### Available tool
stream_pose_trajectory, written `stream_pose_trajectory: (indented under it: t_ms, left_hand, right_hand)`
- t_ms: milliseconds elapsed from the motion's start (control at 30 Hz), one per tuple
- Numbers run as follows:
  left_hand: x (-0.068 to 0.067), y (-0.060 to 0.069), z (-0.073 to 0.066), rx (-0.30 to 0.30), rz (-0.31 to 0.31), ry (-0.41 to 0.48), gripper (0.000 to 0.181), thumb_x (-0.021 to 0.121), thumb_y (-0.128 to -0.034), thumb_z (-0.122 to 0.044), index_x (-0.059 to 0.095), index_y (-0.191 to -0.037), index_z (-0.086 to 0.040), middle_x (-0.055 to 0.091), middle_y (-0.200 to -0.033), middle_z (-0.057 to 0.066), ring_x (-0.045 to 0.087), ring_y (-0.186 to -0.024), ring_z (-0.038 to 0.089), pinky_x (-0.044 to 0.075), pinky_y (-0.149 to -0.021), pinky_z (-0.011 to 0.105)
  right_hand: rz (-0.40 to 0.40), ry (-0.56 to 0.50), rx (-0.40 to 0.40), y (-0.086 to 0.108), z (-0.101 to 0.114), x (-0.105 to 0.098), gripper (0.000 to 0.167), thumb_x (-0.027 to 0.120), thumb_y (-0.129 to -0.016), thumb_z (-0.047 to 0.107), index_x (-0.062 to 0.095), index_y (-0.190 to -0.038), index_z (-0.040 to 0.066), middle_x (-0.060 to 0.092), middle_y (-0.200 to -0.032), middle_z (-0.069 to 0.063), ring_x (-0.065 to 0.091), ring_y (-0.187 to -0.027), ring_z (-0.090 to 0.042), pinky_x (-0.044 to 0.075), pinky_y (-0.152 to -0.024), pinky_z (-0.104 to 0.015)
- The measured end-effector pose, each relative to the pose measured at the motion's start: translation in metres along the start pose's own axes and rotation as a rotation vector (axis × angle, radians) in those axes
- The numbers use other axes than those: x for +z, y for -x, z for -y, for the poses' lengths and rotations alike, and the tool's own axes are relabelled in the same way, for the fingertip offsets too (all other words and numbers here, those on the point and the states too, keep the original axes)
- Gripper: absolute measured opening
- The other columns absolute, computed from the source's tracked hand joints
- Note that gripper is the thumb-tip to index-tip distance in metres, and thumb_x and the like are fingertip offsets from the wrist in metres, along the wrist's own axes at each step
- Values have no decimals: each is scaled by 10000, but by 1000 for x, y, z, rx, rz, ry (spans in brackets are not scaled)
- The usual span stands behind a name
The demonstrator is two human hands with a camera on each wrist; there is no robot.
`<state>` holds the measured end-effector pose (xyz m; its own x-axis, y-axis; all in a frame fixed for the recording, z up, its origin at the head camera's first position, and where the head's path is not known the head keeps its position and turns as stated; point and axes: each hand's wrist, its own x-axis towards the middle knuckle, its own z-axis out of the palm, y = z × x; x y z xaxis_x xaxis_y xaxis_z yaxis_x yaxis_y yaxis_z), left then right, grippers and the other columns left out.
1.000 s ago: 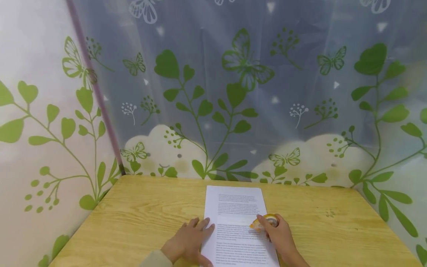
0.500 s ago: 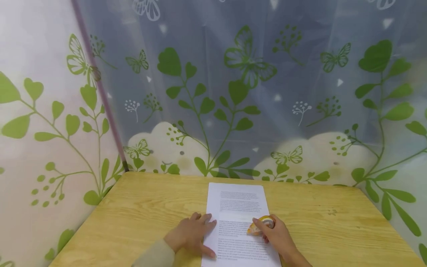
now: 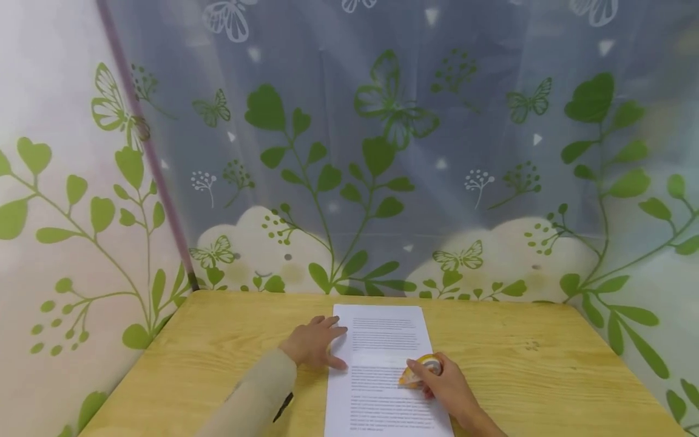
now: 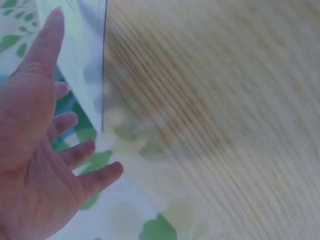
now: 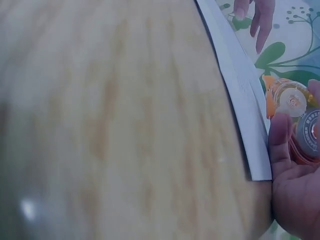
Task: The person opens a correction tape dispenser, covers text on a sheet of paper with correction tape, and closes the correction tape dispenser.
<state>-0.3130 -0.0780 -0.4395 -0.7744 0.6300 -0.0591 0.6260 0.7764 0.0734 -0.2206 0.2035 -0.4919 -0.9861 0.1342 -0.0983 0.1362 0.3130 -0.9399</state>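
A stack of white printed paper [image 3: 377, 358] lies upright on the wooden table. My right hand [image 3: 448, 385] holds a correction tape dispenser [image 3: 432, 365] between thumb and fingers, over the right side of the page. In the right wrist view, the dispenser [image 5: 291, 101] shows a clear case, an orange tip and round reels inside. Whether its tip touches the sheet cannot be made out. By the upper left edge of the paper is my left hand [image 3: 312, 343], its fingers spread and holding nothing. The left wrist view also shows the spread fingers [image 4: 102, 179] of this hand.
The wooden table [image 3: 524, 376] reaches back to a fabric backdrop [image 3: 393, 200] printed with green leaves and butterflies. A similar pale side panel [image 3: 82, 261] stands at the left. A light sleeve [image 3: 256, 388] covers the left forearm.
My left hand has moved forward along the paper's left edge. The right hand has shifted the correction tape slightly left and nearer to me. The head view has shifted a little.
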Motion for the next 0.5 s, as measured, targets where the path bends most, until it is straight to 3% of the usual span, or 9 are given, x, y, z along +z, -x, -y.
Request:
stream_pose_trajectory:
  t_ms: [333,500]
  left_hand:
    - [6,-11,4,-75,55,-43,759,591,-817,-637,467,-1428,-203,383,-1487,86,355,-1326,388,397,-973,540]
    - [11,-13,8,-52,72,-38,779,554,-833,-648,436,-1447,-183,373,-1490,102,371,-1315,394,367,-1007,528]
  right_hand:
    - [-16,-20,13,-1,-1,1,469,709,-836,439,554,-1013,34,580,-671,-38,538,-573,-168,456,-526,-263]
    - [-16,-38,3,0,-1,0,463,718,-838,409,558,-1024,16,588,-684,-47,544,-579,-170,467,-529,-264]
